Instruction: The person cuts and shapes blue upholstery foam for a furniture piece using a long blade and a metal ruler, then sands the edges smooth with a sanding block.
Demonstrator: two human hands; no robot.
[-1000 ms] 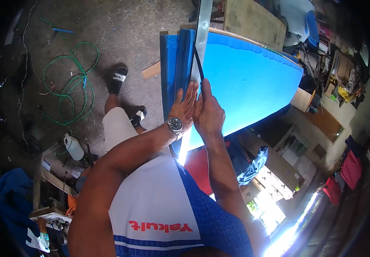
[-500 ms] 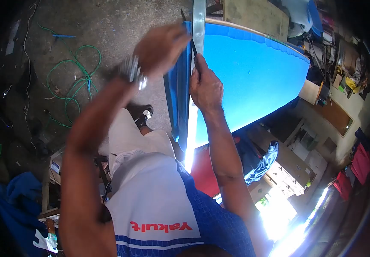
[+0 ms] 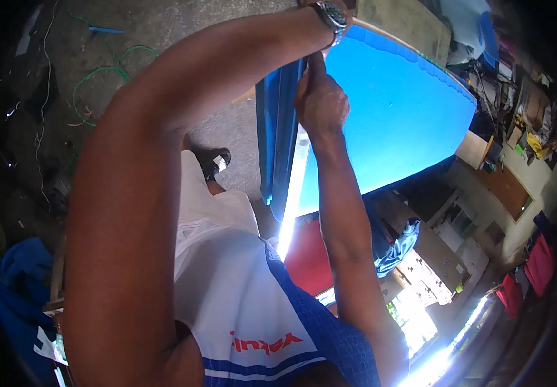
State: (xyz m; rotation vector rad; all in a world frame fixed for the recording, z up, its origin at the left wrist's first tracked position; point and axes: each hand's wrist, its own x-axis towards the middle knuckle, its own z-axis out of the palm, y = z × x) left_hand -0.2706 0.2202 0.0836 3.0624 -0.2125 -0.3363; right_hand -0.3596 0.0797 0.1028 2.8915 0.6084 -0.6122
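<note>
My right hand (image 3: 322, 106) is closed at the left edge of a bright blue sheet (image 3: 388, 116), over a long shiny metal strip (image 3: 294, 184). Its thumb points away from me. The slim dark blade-like tool seen in this hand a moment earlier is now mostly hidden behind the fingers and my left wrist. My left arm reaches across to the far end of the strip, a metal-banded watch (image 3: 332, 18) on its wrist. Past the watch, my left hand is cut off by the top edge, so its fingers do not show. Dark blue folded edges (image 3: 278, 142) hang beside the strip.
A green cord (image 3: 95, 84) lies coiled on the concrete floor at left, near a blue strip (image 3: 106, 30). A board (image 3: 407, 26) stands beyond the blue sheet. Clutter and a yellow item (image 3: 539, 148) fill the right side. Blue cloth (image 3: 20, 277) lies lower left.
My left hand has swung up and right, from beside the dark tool to past the strip's far end. My right hand stays closed and has shifted slightly right and up.
</note>
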